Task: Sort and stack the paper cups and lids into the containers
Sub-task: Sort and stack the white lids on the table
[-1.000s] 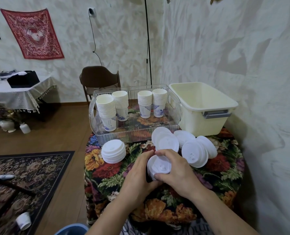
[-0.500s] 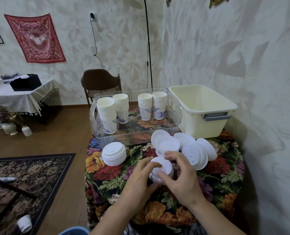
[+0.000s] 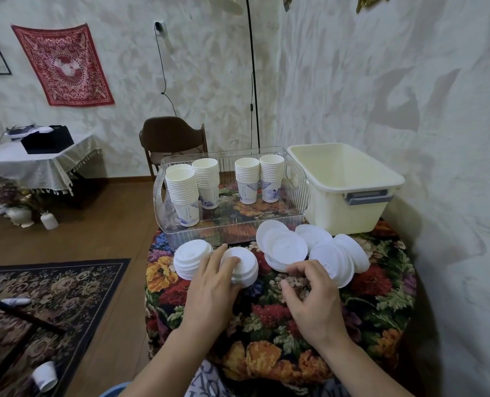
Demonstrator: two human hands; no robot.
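Note:
My left hand [image 3: 210,285] rests on a small stack of white lids [image 3: 245,266] on the flowered table, its fingers over the top and side. Just left of it stands a taller lid stack [image 3: 190,257]. My right hand [image 3: 313,296] hovers with curled, spread fingers in front of a loose heap of lids [image 3: 283,249] and holds nothing. More lids [image 3: 341,259] lean to the right. Several stacks of paper cups [image 3: 182,193] stand in the clear bin [image 3: 232,227]. The cream tub [image 3: 349,207] looks empty.
The small round table [image 3: 381,296] stands against the wall on the right, and the two containers fill its far half. A chair [image 3: 172,138] is behind the clear bin. A single cup [image 3: 44,376] lies on the floor at lower left by the rug.
My two hands held one lid stack together in front of me. Now the left hand has carried it left next to the taller stack, and the right hand has come off it toward the loose lids.

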